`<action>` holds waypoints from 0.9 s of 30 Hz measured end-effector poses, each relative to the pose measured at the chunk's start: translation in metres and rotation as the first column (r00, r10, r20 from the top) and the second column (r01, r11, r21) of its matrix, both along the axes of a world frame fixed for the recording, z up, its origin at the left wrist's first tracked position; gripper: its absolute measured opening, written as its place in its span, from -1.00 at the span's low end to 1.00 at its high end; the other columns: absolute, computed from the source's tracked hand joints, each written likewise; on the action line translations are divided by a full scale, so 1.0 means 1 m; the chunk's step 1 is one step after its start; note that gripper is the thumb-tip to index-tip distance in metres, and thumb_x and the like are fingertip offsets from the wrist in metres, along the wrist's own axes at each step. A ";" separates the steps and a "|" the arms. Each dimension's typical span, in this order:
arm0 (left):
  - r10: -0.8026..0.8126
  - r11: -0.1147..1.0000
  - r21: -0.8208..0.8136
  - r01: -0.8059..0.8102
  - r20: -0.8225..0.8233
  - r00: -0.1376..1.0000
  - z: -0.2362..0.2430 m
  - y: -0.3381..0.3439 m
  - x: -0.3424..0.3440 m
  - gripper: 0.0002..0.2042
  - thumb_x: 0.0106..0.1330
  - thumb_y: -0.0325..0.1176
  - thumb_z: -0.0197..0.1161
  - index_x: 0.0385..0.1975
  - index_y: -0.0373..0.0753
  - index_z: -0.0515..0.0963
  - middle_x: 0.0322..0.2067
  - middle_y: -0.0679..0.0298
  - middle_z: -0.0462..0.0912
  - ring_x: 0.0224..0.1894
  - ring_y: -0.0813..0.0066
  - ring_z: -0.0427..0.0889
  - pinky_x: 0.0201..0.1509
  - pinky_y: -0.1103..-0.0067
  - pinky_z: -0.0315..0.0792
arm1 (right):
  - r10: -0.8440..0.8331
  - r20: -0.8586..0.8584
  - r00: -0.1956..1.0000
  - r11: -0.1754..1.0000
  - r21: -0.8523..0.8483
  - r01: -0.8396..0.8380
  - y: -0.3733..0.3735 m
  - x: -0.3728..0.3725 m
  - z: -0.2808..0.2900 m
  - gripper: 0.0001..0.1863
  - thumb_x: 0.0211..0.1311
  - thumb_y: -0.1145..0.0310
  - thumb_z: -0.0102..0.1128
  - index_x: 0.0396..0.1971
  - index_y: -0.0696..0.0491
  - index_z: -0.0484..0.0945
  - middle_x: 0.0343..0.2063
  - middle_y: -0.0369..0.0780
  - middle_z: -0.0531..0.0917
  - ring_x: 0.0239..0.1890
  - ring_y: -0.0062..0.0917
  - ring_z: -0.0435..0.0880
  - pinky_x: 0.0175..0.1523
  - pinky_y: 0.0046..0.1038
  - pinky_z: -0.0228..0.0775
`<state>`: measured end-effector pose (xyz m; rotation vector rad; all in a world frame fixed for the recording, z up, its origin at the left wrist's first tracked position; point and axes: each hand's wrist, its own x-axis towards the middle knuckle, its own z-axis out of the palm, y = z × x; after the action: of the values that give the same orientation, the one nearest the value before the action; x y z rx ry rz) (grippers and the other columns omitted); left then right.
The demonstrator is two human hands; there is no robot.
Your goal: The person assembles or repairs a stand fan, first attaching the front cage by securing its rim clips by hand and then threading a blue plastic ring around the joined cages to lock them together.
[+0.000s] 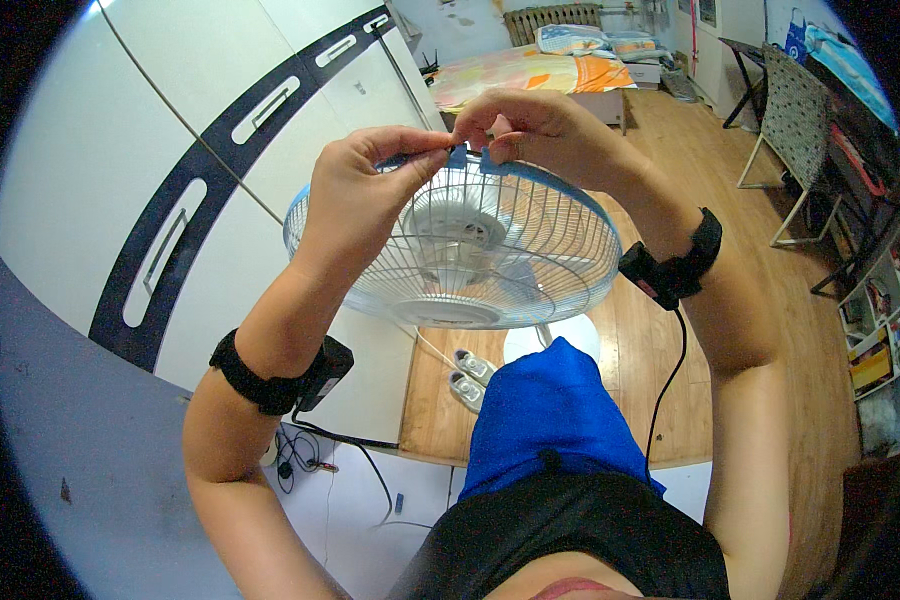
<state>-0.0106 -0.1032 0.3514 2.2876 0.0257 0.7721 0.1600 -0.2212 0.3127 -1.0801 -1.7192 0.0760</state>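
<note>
A standing fan (450, 240) with a wire grille and a light blue rim is in front of me, its cage tilted upward. At the top of the rim sits a blue clip (489, 163). My left hand (370, 180) pinches thumb and forefinger together just above the rim, on a small dark thing too small to name. Close beside it, my right hand (530, 125) is closed, its fingers bent at the rim by the clip. Its forefinger almost meets the left fingertips. What the right fingers grip is hidden.
The fan's round white base (570, 335) stands on the wooden floor (660, 380), with light-coloured shoes (467, 390) nearby. White cabinets (220, 110) line the left. A bed (520, 80) is at the back; a folding chair (795, 120) stands at right. Cables (295, 460) lie lower left.
</note>
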 end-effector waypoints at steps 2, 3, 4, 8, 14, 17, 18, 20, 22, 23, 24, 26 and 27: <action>0.013 1.000 -0.020 -0.014 -0.035 0.999 0.003 -0.002 -0.001 -0.84 0.09 -0.46 0.25 -0.33 -0.34 0.58 -0.38 0.25 0.62 -0.33 0.63 0.54 -0.22 0.74 0.38 | -0.022 -0.041 0.999 0.999 0.025 0.023 -0.002 -0.007 0.001 -0.78 0.04 0.59 0.07 -0.29 0.02 0.51 -0.55 -0.40 0.45 -0.44 -0.76 0.36 -0.36 -0.72 0.23; 0.019 0.999 -0.028 -0.021 -0.052 0.998 0.005 -0.003 -0.001 -0.84 0.09 -0.46 0.25 -0.33 -0.34 0.58 -0.38 0.25 0.62 -0.33 0.63 0.54 -0.22 0.74 0.38 | -0.012 -0.044 0.999 1.000 0.017 0.013 -0.002 -0.007 0.002 -0.78 0.04 0.59 0.07 -0.29 0.02 0.51 -0.55 -0.40 0.45 -0.44 -0.76 0.36 -0.36 -0.72 0.23; 0.023 0.999 -0.038 -0.026 -0.058 0.998 0.005 -0.003 -0.001 -0.84 0.09 -0.45 0.25 -0.33 -0.34 0.58 -0.39 0.25 0.61 -0.33 0.63 0.54 -0.22 0.74 0.38 | -0.002 -0.046 0.999 1.000 0.010 0.003 -0.003 -0.006 0.002 -0.78 0.04 0.59 0.07 -0.28 0.02 0.51 -0.54 -0.40 0.46 -0.44 -0.76 0.36 -0.36 -0.72 0.23; 0.013 0.999 -0.046 -0.017 -0.079 0.997 0.007 0.000 0.002 -0.83 0.08 -0.44 0.26 -0.34 -0.34 0.58 -0.40 0.26 0.61 -0.34 0.63 0.54 -0.22 0.73 0.38 | -0.019 -0.038 0.999 1.000 0.013 0.020 -0.005 -0.006 0.002 -0.78 0.04 0.58 0.08 -0.28 0.02 0.51 -0.54 -0.40 0.47 -0.46 -0.77 0.36 -0.37 -0.72 0.24; -0.012 0.999 -0.049 0.004 -0.163 0.987 0.016 0.000 0.002 -0.85 0.07 -0.46 0.27 -0.36 -0.33 0.56 -0.41 0.26 0.60 -0.33 0.62 0.54 -0.19 0.72 0.39 | -0.035 0.029 0.999 0.998 -0.041 0.036 -0.002 -0.001 0.000 -0.75 0.09 0.41 0.14 -0.19 0.03 0.48 -0.40 -0.41 0.50 -0.37 -0.79 0.42 -0.24 -0.73 0.33; -0.041 0.998 -0.057 0.032 -0.164 0.986 0.017 0.001 0.003 -0.84 0.06 -0.47 0.28 -0.35 -0.33 0.55 -0.40 0.26 0.60 -0.31 0.61 0.54 -0.17 0.71 0.39 | -0.026 0.023 0.999 0.999 -0.038 0.027 -0.003 -0.001 0.000 -0.76 0.10 0.44 0.13 -0.19 0.03 0.48 -0.40 -0.40 0.51 -0.37 -0.79 0.43 -0.24 -0.72 0.34; -0.059 0.997 -0.064 0.050 -0.157 0.986 0.016 0.003 0.004 -0.83 0.05 -0.47 0.28 -0.35 -0.33 0.54 -0.39 0.27 0.59 -0.31 0.61 0.54 -0.17 0.71 0.39 | -0.018 0.019 1.000 0.999 -0.037 0.019 -0.002 -0.001 0.000 -0.76 0.10 0.45 0.13 -0.19 0.03 0.48 -0.40 -0.40 0.51 -0.37 -0.79 0.43 -0.23 -0.72 0.35; -0.086 0.995 -0.054 0.080 -0.119 0.989 0.017 0.005 0.005 -0.83 0.05 -0.48 0.28 -0.36 -0.35 0.54 -0.42 0.21 0.59 -0.36 0.57 0.56 -0.22 0.69 0.44 | -0.002 0.011 1.000 0.999 -0.034 0.002 -0.002 -0.002 0.000 -0.76 0.09 0.47 0.13 -0.19 0.03 0.48 -0.40 -0.40 0.51 -0.37 -0.78 0.44 -0.23 -0.72 0.35; -0.094 0.995 -0.057 0.087 -0.127 0.987 0.016 0.005 0.006 -0.84 0.05 -0.47 0.28 -0.37 -0.35 0.54 -0.42 0.21 0.59 -0.36 0.57 0.56 -0.23 0.69 0.44 | -0.023 0.016 1.000 0.999 -0.043 0.024 -0.003 -0.002 0.000 -0.76 0.09 0.47 0.13 -0.19 0.02 0.48 -0.40 -0.40 0.51 -0.37 -0.78 0.44 -0.23 -0.72 0.36; -0.083 0.995 -0.062 0.074 -0.153 0.985 0.017 0.006 0.005 -0.85 0.05 -0.47 0.29 -0.38 -0.34 0.53 -0.42 0.24 0.59 -0.33 0.59 0.55 -0.20 0.70 0.42 | -0.033 0.019 0.999 0.998 -0.047 0.034 -0.003 -0.002 0.000 -0.76 0.09 0.47 0.13 -0.19 0.02 0.48 -0.40 -0.40 0.51 -0.37 -0.78 0.44 -0.23 -0.72 0.36; -0.071 0.996 -0.067 0.060 -0.178 0.981 0.017 0.005 0.004 -0.85 0.05 -0.46 0.29 -0.39 -0.33 0.53 -0.41 0.28 0.58 -0.31 0.61 0.53 -0.18 0.71 0.39 | -0.035 0.026 0.999 0.999 -0.037 0.036 -0.003 -0.003 0.000 -0.76 0.09 0.47 0.13 -0.19 0.02 0.48 -0.40 -0.40 0.51 -0.38 -0.78 0.44 -0.24 -0.72 0.36; -0.043 0.998 -0.045 0.035 -0.180 0.983 0.019 0.004 0.002 -0.86 0.06 -0.46 0.29 -0.40 -0.33 0.53 -0.42 0.28 0.58 -0.32 0.62 0.53 -0.18 0.71 0.39 | -0.037 0.038 0.999 0.999 -0.016 0.038 -0.002 -0.003 0.000 -0.77 0.09 0.48 0.12 -0.20 0.02 0.48 -0.40 -0.39 0.51 -0.38 -0.78 0.44 -0.24 -0.72 0.36; -0.028 0.999 -0.034 0.022 -0.181 0.983 0.019 0.003 0.002 -0.86 0.06 -0.45 0.29 -0.41 -0.33 0.54 -0.43 0.27 0.58 -0.32 0.62 0.53 -0.18 0.71 0.39 | -0.034 0.034 0.999 0.999 -0.014 0.034 -0.002 -0.004 0.001 -0.77 0.09 0.49 0.12 -0.20 0.03 0.48 -0.40 -0.39 0.51 -0.38 -0.78 0.44 -0.24 -0.72 0.36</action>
<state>-0.0090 -0.0999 0.3703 2.3163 0.0923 0.5445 0.1564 -0.2231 0.3133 -1.1267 -1.7324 0.0493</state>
